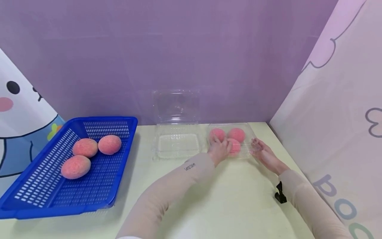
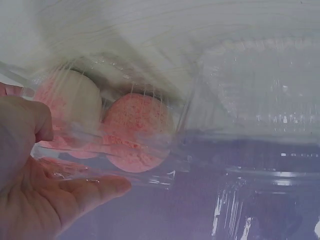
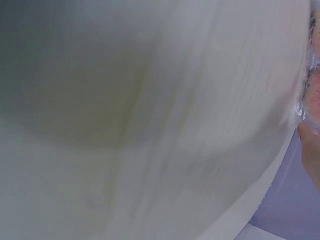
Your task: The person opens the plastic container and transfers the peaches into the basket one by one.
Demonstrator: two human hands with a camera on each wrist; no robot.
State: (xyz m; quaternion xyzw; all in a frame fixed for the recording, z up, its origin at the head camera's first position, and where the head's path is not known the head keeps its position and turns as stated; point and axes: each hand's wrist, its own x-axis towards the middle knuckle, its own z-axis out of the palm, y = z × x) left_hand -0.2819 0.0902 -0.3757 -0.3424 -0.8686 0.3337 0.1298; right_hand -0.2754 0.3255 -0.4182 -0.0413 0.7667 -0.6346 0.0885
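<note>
Three pink peaches lie inside a clear plastic box near the back right of the table. My left hand reaches over the box's front, its fingers overlapping two of the peaches. In the left wrist view its thumb lies along the clear plastic and the other fingers curl round the edge. At the right side of the box, my right hand holds the edge, with shiny plastic across its fingertips. The right wrist view catches only part of the right hand at the frame's edge, beside the box.
Left of the hands stands a second clear box, its lid raised against the purple backdrop. A blue basket with three peaches sits at the table's left. A patterned cloth borders the right side.
</note>
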